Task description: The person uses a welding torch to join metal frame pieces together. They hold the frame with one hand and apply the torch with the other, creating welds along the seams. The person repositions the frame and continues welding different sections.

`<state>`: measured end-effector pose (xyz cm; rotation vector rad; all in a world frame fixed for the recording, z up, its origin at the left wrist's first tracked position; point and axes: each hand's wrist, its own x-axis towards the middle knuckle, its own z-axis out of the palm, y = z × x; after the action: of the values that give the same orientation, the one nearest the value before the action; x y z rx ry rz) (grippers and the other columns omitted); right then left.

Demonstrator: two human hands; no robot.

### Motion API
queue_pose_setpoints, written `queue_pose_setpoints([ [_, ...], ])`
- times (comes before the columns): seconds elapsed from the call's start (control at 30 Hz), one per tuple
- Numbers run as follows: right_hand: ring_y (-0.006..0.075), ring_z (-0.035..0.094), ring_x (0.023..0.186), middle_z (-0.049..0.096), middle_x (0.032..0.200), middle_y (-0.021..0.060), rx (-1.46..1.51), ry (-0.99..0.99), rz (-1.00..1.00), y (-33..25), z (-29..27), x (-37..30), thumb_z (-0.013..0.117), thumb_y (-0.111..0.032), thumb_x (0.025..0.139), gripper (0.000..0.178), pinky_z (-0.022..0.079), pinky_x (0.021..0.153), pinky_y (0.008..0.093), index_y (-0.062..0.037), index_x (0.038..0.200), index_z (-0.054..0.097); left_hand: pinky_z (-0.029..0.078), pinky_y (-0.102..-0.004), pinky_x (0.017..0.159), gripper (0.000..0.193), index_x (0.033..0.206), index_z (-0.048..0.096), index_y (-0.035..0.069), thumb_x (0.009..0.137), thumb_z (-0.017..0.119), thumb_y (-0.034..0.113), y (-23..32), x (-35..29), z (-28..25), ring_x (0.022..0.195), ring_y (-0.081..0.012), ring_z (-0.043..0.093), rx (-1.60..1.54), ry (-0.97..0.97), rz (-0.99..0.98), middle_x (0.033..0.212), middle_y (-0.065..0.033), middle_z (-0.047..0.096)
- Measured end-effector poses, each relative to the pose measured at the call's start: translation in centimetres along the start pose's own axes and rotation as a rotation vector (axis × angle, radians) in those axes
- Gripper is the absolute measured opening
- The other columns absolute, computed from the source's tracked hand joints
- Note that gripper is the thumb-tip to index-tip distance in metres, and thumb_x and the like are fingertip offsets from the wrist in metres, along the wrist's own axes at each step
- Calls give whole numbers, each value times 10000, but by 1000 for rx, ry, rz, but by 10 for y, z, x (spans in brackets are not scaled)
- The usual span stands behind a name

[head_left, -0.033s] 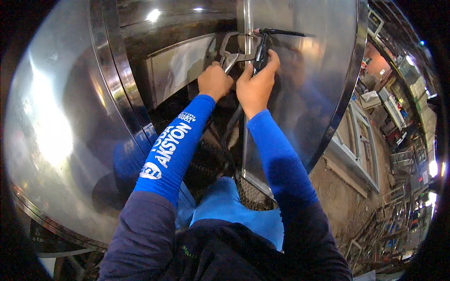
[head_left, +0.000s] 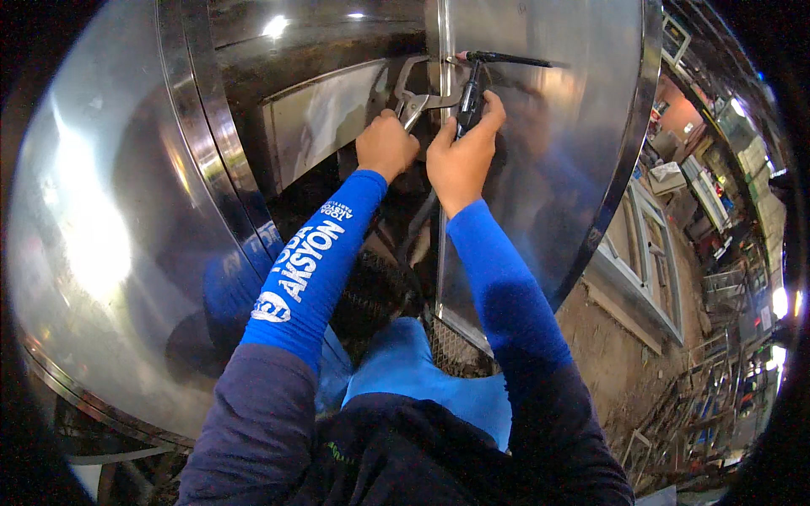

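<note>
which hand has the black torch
The right hand holds the black torch; the left hand instead grips the metal clamp's handles.

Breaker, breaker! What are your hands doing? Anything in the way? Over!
Left hand gripping C-clamp locking pliers. Right hand holding black TIG torch, nozzle near edge of steel panel. Pliers' jaw close beside torch, possibly in the way.

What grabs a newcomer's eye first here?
Probably the bright blue sleeves, mid-picture. Just above them, near top centre, the left hand holds a metal clamp and the right hand a black torch-like tool. On the left, strong white glare stands out on a shiny steel panel.
</note>
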<state>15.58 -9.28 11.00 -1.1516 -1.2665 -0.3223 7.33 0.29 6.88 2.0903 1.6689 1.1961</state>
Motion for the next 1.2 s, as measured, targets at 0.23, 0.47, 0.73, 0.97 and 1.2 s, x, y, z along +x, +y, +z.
queue_pose_setpoints([
  [0.23,463,486,1280,463,1373,308,55,-30,121,7,-29,-38,587,16,873,602,361,1106,449,49,1414,325,529,-503,887,378,1039,569,-86,771,682,155,-31,-17,41,1021,-436,629,46,33,94,1073,-283,631],
  [0.47,393,544,1194,519,1292,278,13,-42,160,20,-19,-55,589,38,872,605,401,1045,425,33,1417,327,507,-497,921,371,1028,561,-77,761,698,141,-60,-28,64,1045,-438,606,3,-19,95,1080,-284,624],
  [0.73,314,623,1057,597,1167,232,-46,-59,164,41,-12,-83,585,55,879,598,463,952,394,4,1416,328,503,-494,931,372,1030,557,-67,752,688,143,-84,-46,81,1068,-441,595,-4,-54,76,1093,-278,622],
  [0.97,450,511,1259,485,1350,297,27,-90,252,36,-11,-85,594,28,866,612,380,1088,444,41,1418,328,523,-499,895,359,1029,561,-49,764,678,163,-75,-45,72,1033,-430,632,-17,-61,37,1068,-271,646],
  [1.2,410,599,1124,576,1214,273,-75,-37,128,35,2,-77,597,33,875,604,445,998,435,9,1418,332,545,-484,855,348,1030,576,-19,771,694,182,-65,-48,60,971,-400,682,7,-97,-19,1032,-243,688],
])
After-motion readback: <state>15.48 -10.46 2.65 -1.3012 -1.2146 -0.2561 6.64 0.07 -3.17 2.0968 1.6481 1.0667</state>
